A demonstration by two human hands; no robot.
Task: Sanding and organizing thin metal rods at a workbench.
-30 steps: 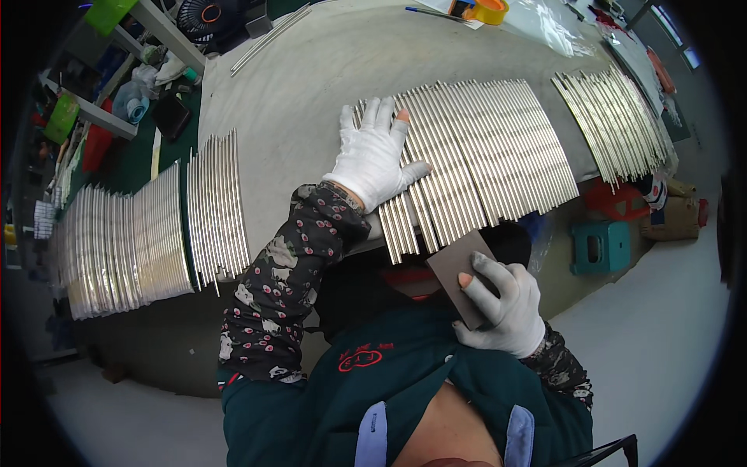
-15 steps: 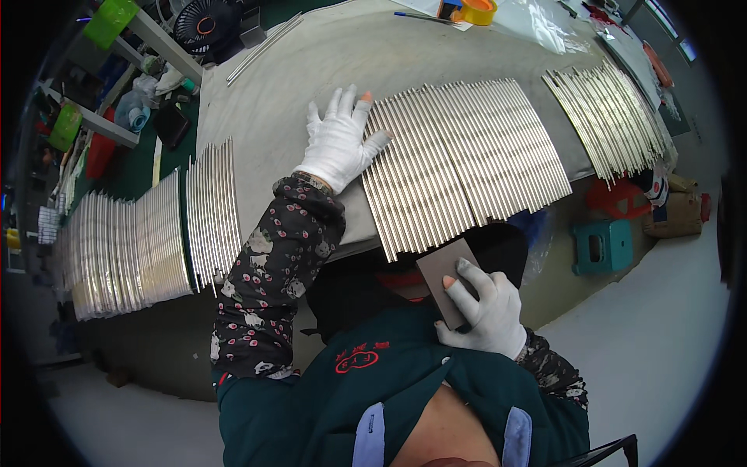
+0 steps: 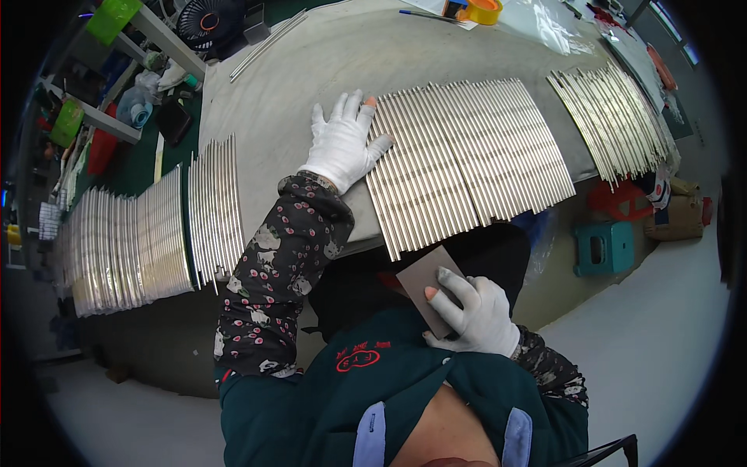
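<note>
A wide row of thin silvery metal rods point(image 3: 467, 152) lies side by side on the grey worktop point(image 3: 272, 101). My left hand point(image 3: 342, 144), in a white glove with a bare fingertip showing, rests flat with fingers stretched out. Its thumb touches the leftmost rods of this row. Below the row's near ends, in front of my body, my right hand point(image 3: 475, 315) grips a flat grey-brown rectangular pad point(image 3: 432, 292). That hand is gloved in white too, and the pad is apart from the rods.
More rods point(image 3: 214, 210) lie at the left, beside a bundled, shiny stack point(image 3: 128, 249). Another rod group point(image 3: 611, 121) is at the right end. Yellow tape point(image 3: 480, 11), a blue pen point(image 3: 424, 14) and a black fan point(image 3: 206, 23) sit at the back. A teal stool point(image 3: 603, 249) stands on the floor.
My right hand has shifted slightly left with the pad, which is turned a little more to the left. My left hand stays in nearly the same place against the rods.
</note>
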